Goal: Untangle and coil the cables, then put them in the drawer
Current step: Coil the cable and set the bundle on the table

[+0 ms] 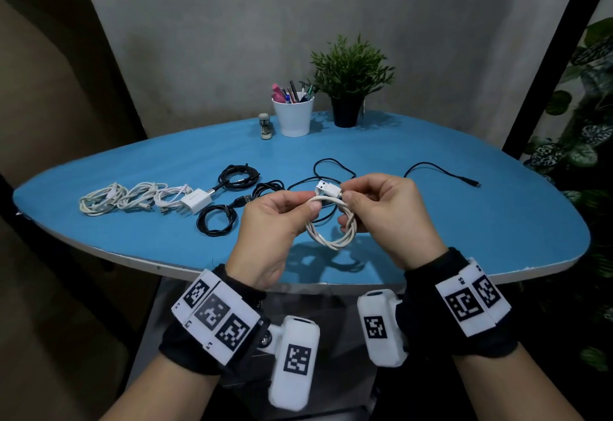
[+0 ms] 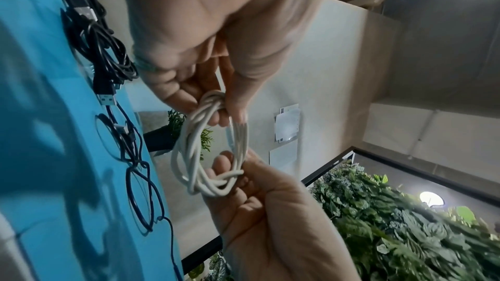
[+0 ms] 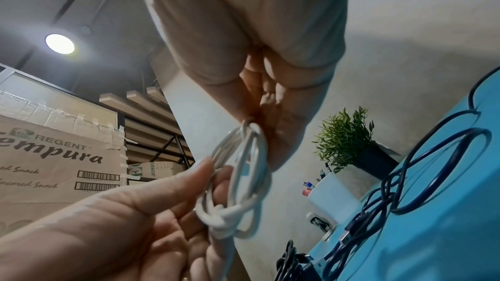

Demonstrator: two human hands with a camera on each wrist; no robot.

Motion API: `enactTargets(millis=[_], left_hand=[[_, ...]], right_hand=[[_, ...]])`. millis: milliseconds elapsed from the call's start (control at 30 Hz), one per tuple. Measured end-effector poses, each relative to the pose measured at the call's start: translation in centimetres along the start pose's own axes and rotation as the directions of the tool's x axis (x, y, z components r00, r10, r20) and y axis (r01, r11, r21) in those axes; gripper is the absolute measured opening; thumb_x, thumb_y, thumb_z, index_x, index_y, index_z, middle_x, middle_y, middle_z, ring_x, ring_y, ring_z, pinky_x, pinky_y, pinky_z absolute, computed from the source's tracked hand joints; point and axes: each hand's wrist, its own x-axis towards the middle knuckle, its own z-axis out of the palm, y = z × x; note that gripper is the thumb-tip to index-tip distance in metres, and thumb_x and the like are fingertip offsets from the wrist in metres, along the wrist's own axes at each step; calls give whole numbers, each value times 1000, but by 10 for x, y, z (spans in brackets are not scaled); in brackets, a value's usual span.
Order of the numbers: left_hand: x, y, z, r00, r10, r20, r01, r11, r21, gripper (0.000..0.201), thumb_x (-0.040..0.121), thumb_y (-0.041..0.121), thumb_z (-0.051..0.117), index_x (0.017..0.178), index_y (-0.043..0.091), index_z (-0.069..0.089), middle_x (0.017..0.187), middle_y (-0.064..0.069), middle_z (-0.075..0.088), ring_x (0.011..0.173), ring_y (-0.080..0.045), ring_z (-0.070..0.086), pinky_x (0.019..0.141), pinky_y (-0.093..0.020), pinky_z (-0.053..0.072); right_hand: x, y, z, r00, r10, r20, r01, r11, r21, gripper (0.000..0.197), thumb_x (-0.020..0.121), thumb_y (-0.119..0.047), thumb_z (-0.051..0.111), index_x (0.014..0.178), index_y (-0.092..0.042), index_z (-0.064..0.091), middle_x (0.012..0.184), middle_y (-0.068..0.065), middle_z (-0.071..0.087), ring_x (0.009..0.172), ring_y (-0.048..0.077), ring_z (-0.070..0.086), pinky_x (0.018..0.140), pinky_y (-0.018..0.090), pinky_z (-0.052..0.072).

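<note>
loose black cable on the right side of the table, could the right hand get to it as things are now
Probably not right away: the right hand pinches the white cable. The path to the loose black cable looks unobstructed.

— White: coiled USB cable, charger brick, pen cup.
— Blue tabletop; black loose cable, black plant pot, green leaves. Black-and-white square markers on wristbands.

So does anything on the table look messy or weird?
One black cable on the right sprawls loose and uncoiled, unlike the neat white coils on the left. Nothing looks spilled or broken.
</note>
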Motion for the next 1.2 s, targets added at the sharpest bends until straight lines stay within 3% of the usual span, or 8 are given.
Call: enactTargets(millis=[200, 333, 467, 533, 733, 833, 1000, 1200], left_hand=[[2, 1, 0, 999, -45, 15, 46, 997, -66, 10, 80, -3, 65, 87, 3, 70, 83, -10, 71, 73, -13, 64, 66, -20, 52], [3, 0, 1, 998, 5, -67, -11, 996, -88, 10, 80, -6, 65, 87, 1, 69, 76, -5, 71, 64, -7, 65, 59, -14, 49], [3, -2, 5, 991, 63, -120, -70, 996, -56, 11, 78, -5, 68, 86, 3, 69, 76, -8, 70, 63, -6, 65, 60, -13, 48], [2, -3, 7, 988, 91, -125, -93, 996, -14, 12, 78, -4, 69, 84, 6, 70, 75, -6, 70, 63, -5, 65, 61, -13, 48], [3, 1, 2, 993, 113, -27, -109, 986, 123, 11, 79, -3, 69, 86, 5, 71, 67, 3, 70, 59, 2, 62, 59, -9, 45], [3, 3, -2, 996, 74, 49, -81, 984, 161, 12, 80, -4, 66, 89, 4, 70, 65, 7, 68, 57, 5, 60, 56, -6, 42], [6, 7, -12, 985, -64, 160, 40, 988, 149, 11, 82, 2, 64, 87, 12, 66, 76, 0, 68, 61, -1, 56, 57, -16, 39], [3, 9, -13, 959, -108, 261, 93, 993, 71, 23, 68, 17, 69, 91, 12, 66, 80, -1, 69, 71, -6, 58, 63, -21, 36]], right_hand=[[-1, -1, 0, 999, 19, 25, -17, 996, -89, 20, 89, -3, 52, 83, -12, 69, 68, 9, 68, 61, 21, 69, 72, 47, 59], [-4, -1, 4, 996, -47, 80, 63, 978, -198, 5, 83, -17, 68, 85, -20, 71, 72, 5, 70, 71, 23, 69, 76, 45, 57], [-6, -5, 6, 989, -133, 60, 146, 917, -372, 9, 81, -17, 69, 88, -15, 75, 70, 1, 69, 69, 18, 65, 69, 34, 55], [-5, -6, 5, 989, -135, 60, 147, 911, -386, 7, 81, -16, 67, 81, -17, 74, 67, 2, 68, 67, 22, 64, 66, 36, 55], [-1, -1, -2, 995, -12, 101, 35, 974, -222, 12, 81, -5, 68, 73, -14, 69, 70, 11, 69, 70, 31, 66, 74, 48, 56], [-1, 0, -6, 987, 50, 153, -44, 998, -43, 14, 82, 6, 63, 80, -9, 62, 67, 12, 65, 58, 18, 65, 66, 38, 55], [-3, -1, -10, 968, 96, 231, -148, 965, 217, 15, 84, 12, 58, 89, -3, 57, 72, 16, 64, 54, 16, 64, 59, 24, 56], [1, -2, -12, 984, 17, 178, -45, 987, 152, 13, 81, 6, 64, 87, -5, 64, 81, 13, 70, 67, 13, 65, 68, 23, 53]])
